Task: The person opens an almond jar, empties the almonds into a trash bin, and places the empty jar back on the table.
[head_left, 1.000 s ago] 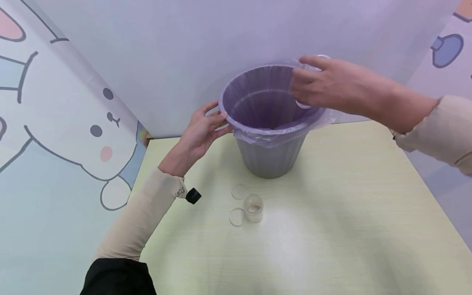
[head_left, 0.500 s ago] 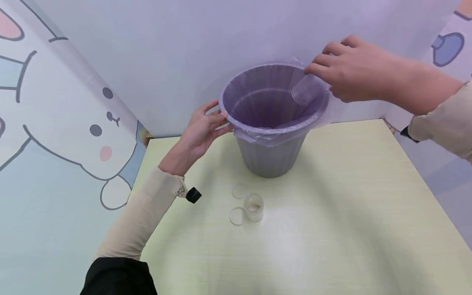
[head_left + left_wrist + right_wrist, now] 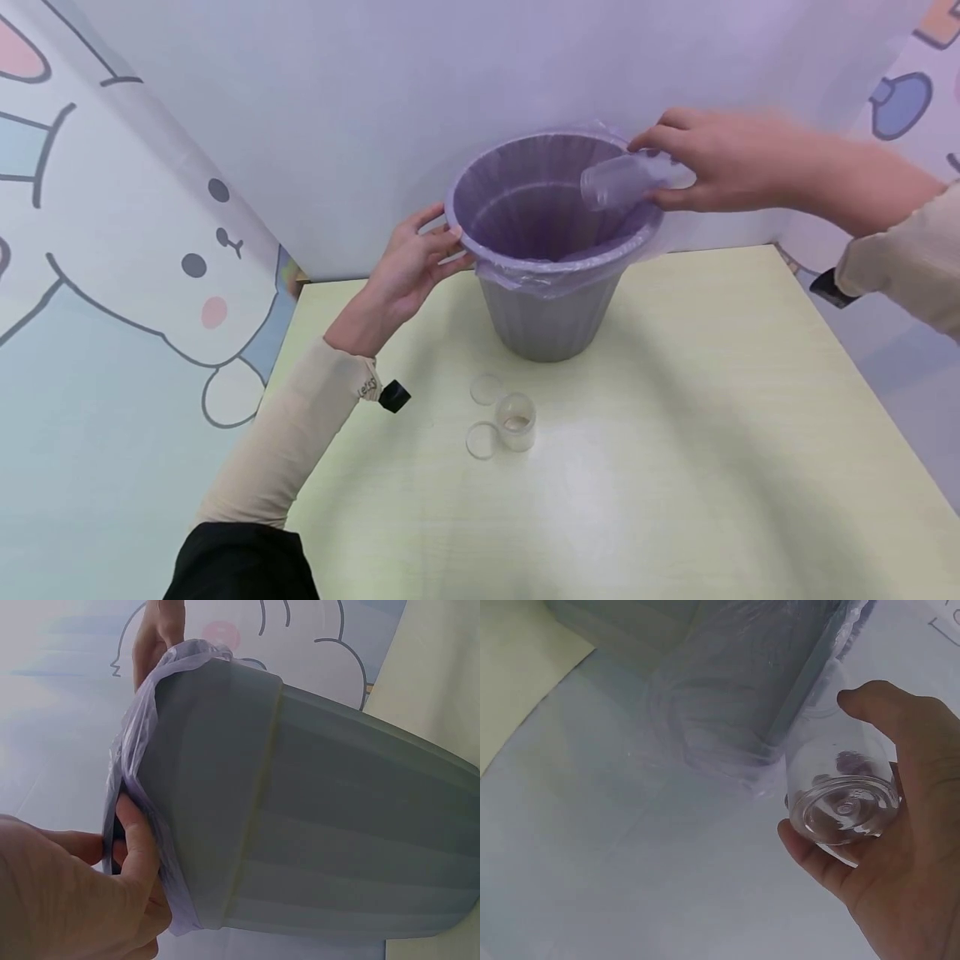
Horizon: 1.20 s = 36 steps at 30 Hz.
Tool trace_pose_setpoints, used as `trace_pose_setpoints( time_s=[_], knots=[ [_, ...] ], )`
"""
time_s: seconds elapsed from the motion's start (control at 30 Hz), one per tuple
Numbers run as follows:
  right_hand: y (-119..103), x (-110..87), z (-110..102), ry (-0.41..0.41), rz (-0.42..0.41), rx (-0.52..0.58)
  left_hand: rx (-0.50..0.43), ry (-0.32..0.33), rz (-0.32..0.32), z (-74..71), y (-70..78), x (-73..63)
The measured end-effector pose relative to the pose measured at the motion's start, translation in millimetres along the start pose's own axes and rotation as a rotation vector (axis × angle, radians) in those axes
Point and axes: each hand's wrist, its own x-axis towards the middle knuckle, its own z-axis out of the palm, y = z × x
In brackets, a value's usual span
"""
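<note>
A grey trash bin (image 3: pixel 551 317) lined with a thin purple bag (image 3: pixel 540 282) stands upright at the back of the table. My left hand (image 3: pixel 408 271) pinches its rim on the left side, as the left wrist view confirms at the bag's edge (image 3: pixel 139 742). Over the bin's right side, my right hand (image 3: pixel 720 162) grips a clear plastic jar (image 3: pixel 618 182) by its base end. That jar lies tilted with its mouth inside the bin opening. Seen from behind in the right wrist view, the jar's round base (image 3: pixel 845 808) sits between thumb and fingers.
On the table (image 3: pixel 712 433), in front of the bin, a second clear jar (image 3: pixel 516 422) stands upright. Two clear ring-like lids (image 3: pixel 482 440) lie at its left. A pale wall (image 3: pixel 337 125) rises directly behind the bin.
My right hand first moved up and right, tipping the jar, then came down a little and turned, showing the jar's side. My left hand stayed on the rim.
</note>
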Motion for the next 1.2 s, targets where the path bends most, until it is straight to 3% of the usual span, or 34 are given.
trace_pose_setpoints(
  time_s=[0.17, 0.47, 0.77, 1.2],
  knots=[
    [4, -1.5, 2, -0.038, 0.097, 0.159, 0.007, -0.004, 0.005, 0.3, 0.2, 1.1],
    [8, -3.5, 7, -0.029, 0.172, 0.278, -0.013, -0.002, -0.004, -1.3, 0.8, 3.2],
    [12, -5.5, 6, -0.024, 0.218, 0.323, -0.013, -0.005, -0.006, -1.2, -0.1, 5.9],
    [10, -3.5, 4, -0.048, 0.216, 0.295, -0.008, -0.004, 0.002, -3.3, -0.1, 6.8]
  ],
)
